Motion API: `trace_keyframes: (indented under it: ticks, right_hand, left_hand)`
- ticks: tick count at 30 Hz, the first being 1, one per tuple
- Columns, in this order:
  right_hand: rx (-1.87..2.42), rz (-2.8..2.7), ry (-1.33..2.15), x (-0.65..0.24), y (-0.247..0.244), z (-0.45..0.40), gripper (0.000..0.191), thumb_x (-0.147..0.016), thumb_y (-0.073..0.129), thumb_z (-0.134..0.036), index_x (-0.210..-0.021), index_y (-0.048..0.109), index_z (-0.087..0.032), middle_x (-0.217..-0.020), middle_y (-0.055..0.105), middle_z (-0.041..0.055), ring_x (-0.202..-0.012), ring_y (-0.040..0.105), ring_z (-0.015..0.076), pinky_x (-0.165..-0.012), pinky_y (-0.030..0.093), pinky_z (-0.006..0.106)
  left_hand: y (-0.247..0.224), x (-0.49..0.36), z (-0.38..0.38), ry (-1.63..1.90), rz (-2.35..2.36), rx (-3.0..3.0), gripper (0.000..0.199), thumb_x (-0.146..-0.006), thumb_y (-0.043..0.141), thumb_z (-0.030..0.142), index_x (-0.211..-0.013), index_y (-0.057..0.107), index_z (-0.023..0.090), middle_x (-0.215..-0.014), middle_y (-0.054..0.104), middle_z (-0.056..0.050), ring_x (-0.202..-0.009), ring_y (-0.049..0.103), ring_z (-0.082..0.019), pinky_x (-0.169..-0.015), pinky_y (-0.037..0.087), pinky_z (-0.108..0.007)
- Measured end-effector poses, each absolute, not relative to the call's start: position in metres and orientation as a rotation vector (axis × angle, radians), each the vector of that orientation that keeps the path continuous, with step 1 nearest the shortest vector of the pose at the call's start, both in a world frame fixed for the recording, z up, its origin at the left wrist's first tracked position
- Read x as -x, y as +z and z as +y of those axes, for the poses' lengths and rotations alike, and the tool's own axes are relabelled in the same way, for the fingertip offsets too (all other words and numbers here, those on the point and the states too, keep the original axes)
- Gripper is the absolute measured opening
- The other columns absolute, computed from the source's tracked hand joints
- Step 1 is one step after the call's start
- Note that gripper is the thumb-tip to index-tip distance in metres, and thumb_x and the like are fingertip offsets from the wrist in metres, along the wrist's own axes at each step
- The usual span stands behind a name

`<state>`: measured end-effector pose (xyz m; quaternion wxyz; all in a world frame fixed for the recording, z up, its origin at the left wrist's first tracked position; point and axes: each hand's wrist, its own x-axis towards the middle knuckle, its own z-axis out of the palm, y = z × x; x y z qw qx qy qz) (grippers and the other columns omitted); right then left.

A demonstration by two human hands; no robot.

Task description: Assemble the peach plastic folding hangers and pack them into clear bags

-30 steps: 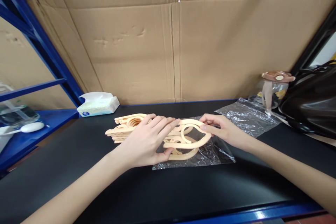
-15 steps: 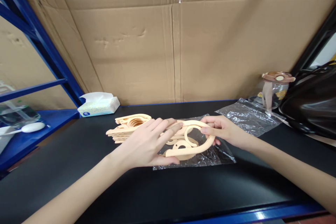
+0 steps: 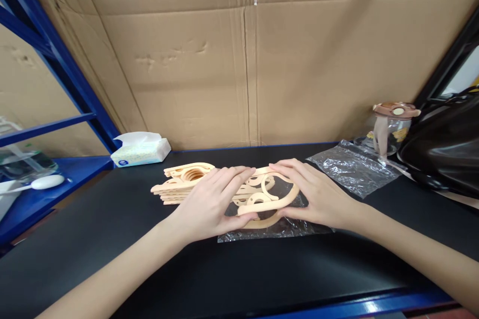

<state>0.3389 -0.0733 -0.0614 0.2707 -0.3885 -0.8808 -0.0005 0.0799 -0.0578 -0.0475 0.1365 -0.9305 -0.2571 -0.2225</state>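
Between my two hands is a beige plastic folding hanger [image 3: 269, 205], folded up, with a curled hook in its middle. My left hand [image 3: 209, 204] grips its left end, thumb on the near side and fingers over the far side. Around the right end curve the thumb and fingers of my right hand [image 3: 322, 192]. Beneath it, another beige hanger [image 3: 265, 223] partly shows, lying on a clear plastic bag [image 3: 235, 237]. A stack of matching hangers [image 3: 172, 193] sits just left of my left hand, partly hidden by it.
A second clear bag [image 3: 355, 172] lies flat at the right. Behind it stand a drinking bottle [image 3: 396, 129] and a dark shiny bag [image 3: 445, 144]. A tissue pack [image 3: 142, 152] sits at the back left, near a blue frame [image 3: 75, 75]. Cardboard [image 3: 179, 70] walls the back.
My right hand has shifted from pinching the hanger's right end to wrapping over it. The hanger's right end has moved slightly left and down; my left hand stays on its left end.
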Motion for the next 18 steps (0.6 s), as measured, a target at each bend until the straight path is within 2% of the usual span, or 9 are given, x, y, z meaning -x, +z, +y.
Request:
trace_keyframes:
  ticks: [9, 14, 16, 18]
  right_hand:
    - [1.007, -2.376, 0.15, -0.34, -0.061, -0.069, 0.069, -0.08, 0.061, -0.047, -0.139, 0.03, -0.028, -0.137, 0.043, 0.0079, -0.124, 0.043, 0.026, -0.102, 0.039, 0.044]
    - [1.122, -2.249, 0.216, -0.364, -0.046, -0.054, 0.069, -0.074, 0.066, -0.05, -0.132, 0.039, -0.028, -0.134, 0.049, 0.0074, -0.118, 0.05, 0.028, -0.097, 0.042, 0.045]
    - [1.234, -2.198, 0.204, -0.382, -0.037, -0.046, 0.07, -0.072, 0.067, -0.051, -0.132, 0.04, -0.026, -0.133, 0.05, 0.0085, -0.117, 0.051, 0.0289, -0.097, 0.041, 0.045]
    - [1.366, -2.197, 0.135, -0.401, -0.03, -0.039, 0.073, -0.07, 0.067, -0.054, -0.131, 0.042, -0.025, -0.128, 0.054, 0.0094, -0.114, 0.052, 0.0311, -0.095, 0.042, 0.046]
  left_hand:
    - [-0.049, -0.08, -0.057, -0.643, -0.867, 2.78, 0.065, -0.087, 0.052, 0.051, -0.137, 0.03, 0.017, -0.132, 0.049, -0.014, -0.117, 0.049, -0.026, -0.096, 0.042, -0.041]
    - [-0.049, -0.082, -0.055, -0.596, -0.886, 2.754, 0.08, -0.085, 0.054, 0.052, -0.145, 0.015, 0.018, -0.151, 0.023, -0.015, -0.135, 0.029, -0.029, -0.105, 0.033, -0.046]
    - [-0.049, -0.082, -0.055, -0.545, -0.835, 2.784, 0.073, -0.087, 0.054, 0.044, -0.145, 0.018, 0.019, -0.152, 0.021, -0.014, -0.137, 0.025, -0.028, -0.107, 0.031, -0.045]
    - [-0.05, -0.082, -0.056, -0.464, -0.786, 2.856, 0.06, -0.089, 0.053, 0.035, -0.142, 0.028, 0.021, -0.149, 0.029, -0.011, -0.136, 0.029, -0.027, -0.106, 0.033, -0.044]
